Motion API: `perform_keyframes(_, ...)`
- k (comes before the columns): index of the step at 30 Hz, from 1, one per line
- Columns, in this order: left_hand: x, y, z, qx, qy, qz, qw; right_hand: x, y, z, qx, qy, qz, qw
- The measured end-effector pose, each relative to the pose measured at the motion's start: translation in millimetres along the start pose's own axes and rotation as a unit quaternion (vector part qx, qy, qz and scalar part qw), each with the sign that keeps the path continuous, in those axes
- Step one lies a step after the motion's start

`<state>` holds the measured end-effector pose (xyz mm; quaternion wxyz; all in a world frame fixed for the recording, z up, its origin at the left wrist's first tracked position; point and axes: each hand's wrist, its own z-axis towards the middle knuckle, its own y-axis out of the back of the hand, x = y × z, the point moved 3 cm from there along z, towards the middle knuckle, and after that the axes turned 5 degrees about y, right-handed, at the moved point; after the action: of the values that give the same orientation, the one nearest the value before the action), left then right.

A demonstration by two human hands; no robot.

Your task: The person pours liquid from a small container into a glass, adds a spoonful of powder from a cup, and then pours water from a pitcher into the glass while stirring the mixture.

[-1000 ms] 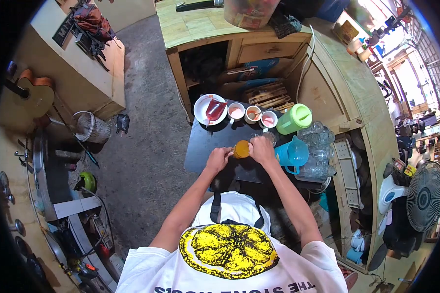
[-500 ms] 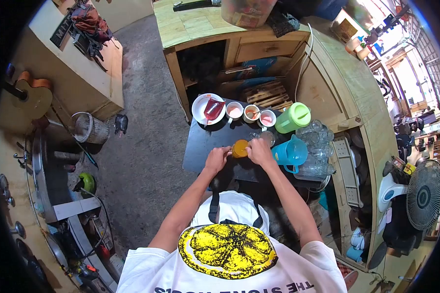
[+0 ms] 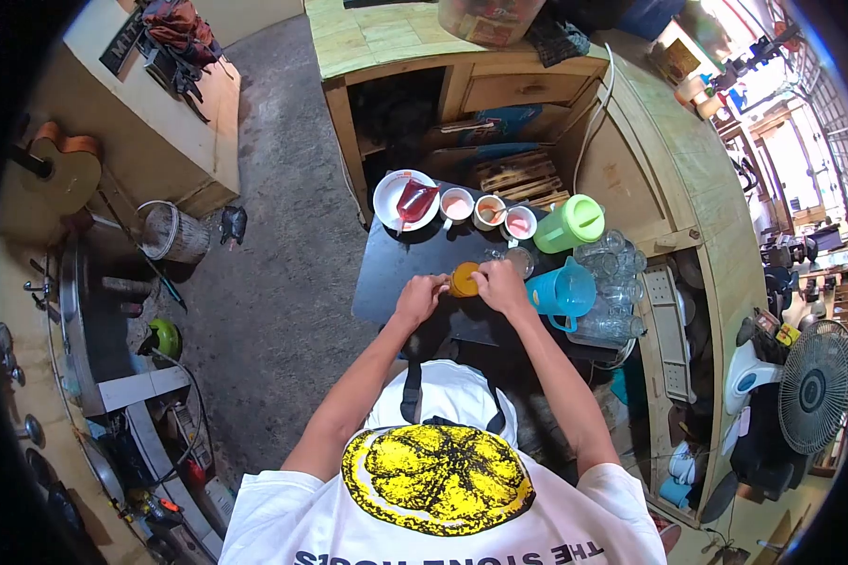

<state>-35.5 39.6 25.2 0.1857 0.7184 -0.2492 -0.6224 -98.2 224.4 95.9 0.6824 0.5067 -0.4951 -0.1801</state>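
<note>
A glass of orange liquid (image 3: pixel 464 282) stands on the dark table (image 3: pixel 386 268), between my hands. My left hand (image 3: pixel 421 298) is closed at the glass's left side, fingers curled as if round a handle. At the glass's right rim, my right hand (image 3: pixel 499 285) is closed in a pinch; whatever it holds is hidden by the fingers. Just behind my right hand stands a clear glass (image 3: pixel 518 257). A blue pitcher (image 3: pixel 562 290) and a lidded green pitcher (image 3: pixel 572 224) are to the right of it.
At the table's back are a white bowl (image 3: pixel 383 202) holding a red-filled bag (image 3: pixel 416 201) and three white cups (image 3: pixel 456 204). Several clear glasses (image 3: pixel 612 282) crowd the right side. A wooden counter (image 3: pixel 377 38) borders the table; a fan (image 3: pixel 815 386) is at far right.
The view has shifted slightly, so the whole scene sits a little differently. Both hands stay at the glass of orange liquid, the right fingers moving slightly at its rim.
</note>
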Motion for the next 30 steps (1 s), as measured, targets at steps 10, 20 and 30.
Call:
perform_keyframes(10, 2.4, -1.7, -0.5, -0.013, -0.009, -0.006, 1.0, -2.1, -1.1, 1.6, 0.041, 0.026, -0.014, 0.999)
perform_keyframes(20, 2.7, -1.7, 1.6, -0.003, -0.014, -0.01, 1.0, -0.7, 9.5, 5.2, 0.079, 0.049, -0.037, 0.995)
perform_keyframes(30, 8.7, -5.7, 2.8, -0.011, -0.026, -0.019, 0.999, -1.7, -0.7, 2.0, 0.072, 0.037, -0.061, 0.995)
